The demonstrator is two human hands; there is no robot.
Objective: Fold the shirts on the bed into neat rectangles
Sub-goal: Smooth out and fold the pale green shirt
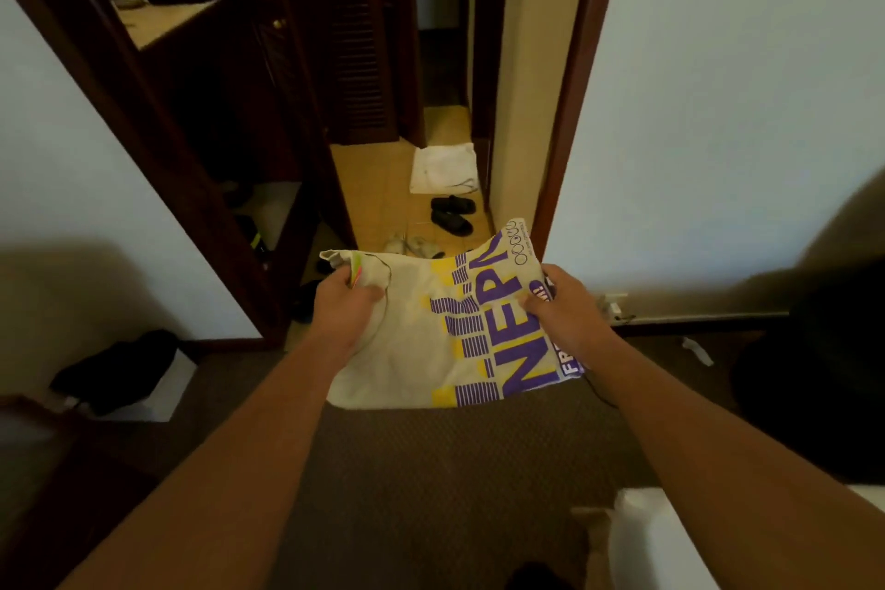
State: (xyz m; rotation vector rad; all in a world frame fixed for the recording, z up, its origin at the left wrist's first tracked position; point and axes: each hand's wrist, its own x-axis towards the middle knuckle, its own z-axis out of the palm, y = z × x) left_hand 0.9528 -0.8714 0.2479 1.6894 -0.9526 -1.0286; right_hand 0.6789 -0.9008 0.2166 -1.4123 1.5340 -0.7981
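**1 shirt in mid-air, partly folded, not yet set down**

The fingers [532, 302] of the right hand [572, 311] curl over the right edge of the shirt [412, 350], pinching the cloth where the purple lettering runs. The fingers [371, 293] of the left hand [342, 307] close round the bunched upper left corner, beside a small pink and green mark. Both arms reach forward and the shirt hangs between the hands, above the brown carpet [431, 470], touching nothing else.

The shirt is cream with yellow and purple print. It already looks doubled over, roughly 4-sided, though its top edge is uneven and the left corner is crumpled, so I judge the fold as under way, not finished. It seems it needs squaring and laying down.

Only a white corner of what may be the bed [670, 541] shows at the lower right edge; no other shirts are visible there, so I cannot tell how many remain.

Beyond, a doorway opens onto a tiled floor with a white cloth [443, 168], black sandals [452, 213] and a dark wardrobe [230, 110]. A dark garment [115, 369] lies on the carpet at the left.
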